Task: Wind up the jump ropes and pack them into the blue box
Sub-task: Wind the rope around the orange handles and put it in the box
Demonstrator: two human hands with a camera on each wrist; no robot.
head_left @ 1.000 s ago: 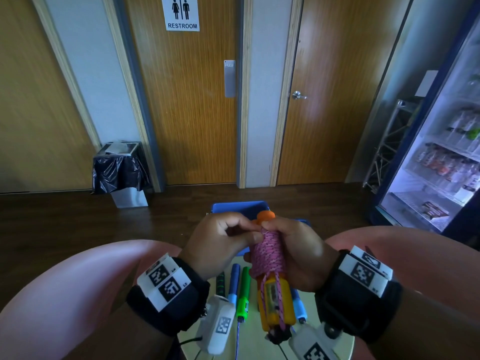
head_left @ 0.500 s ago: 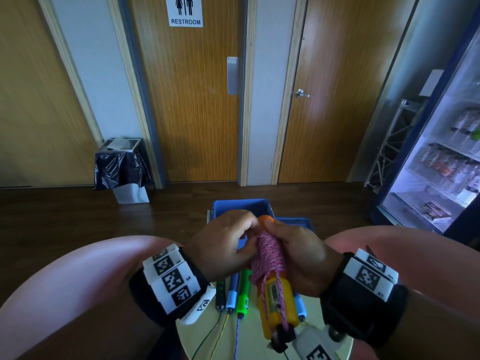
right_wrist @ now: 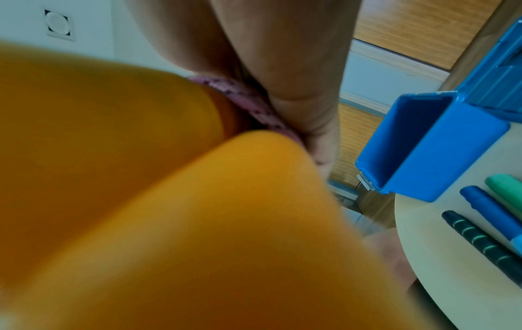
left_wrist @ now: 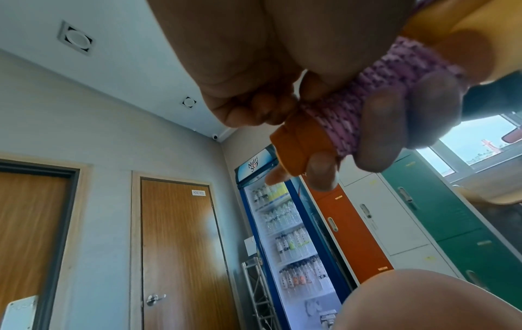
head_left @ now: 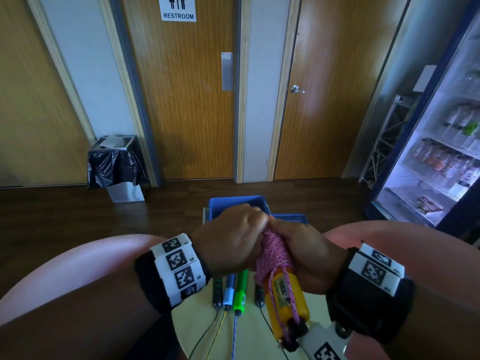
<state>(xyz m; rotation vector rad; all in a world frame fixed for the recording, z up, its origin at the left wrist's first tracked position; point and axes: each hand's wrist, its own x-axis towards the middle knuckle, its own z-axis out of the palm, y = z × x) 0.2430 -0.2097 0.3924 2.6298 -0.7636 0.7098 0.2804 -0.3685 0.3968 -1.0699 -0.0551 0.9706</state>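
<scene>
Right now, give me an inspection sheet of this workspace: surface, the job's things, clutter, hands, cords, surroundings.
Surface: round pale table, partly hidden by the arms.
Job's things: pink rope wound round the orange handles; blue box open, standing on the table's far edge; inside, nothing seen.
Clutter: green handle, blue handle and two dark handles side by side on the table.
Hands: left hand grips the wound rope at its top; right hand holds the bundle, fingers across the coils.
Cords: thin cords trail from the lying handles toward the near edge.
Surroundings: restroom door, lined bin, drinks fridge.
</scene>
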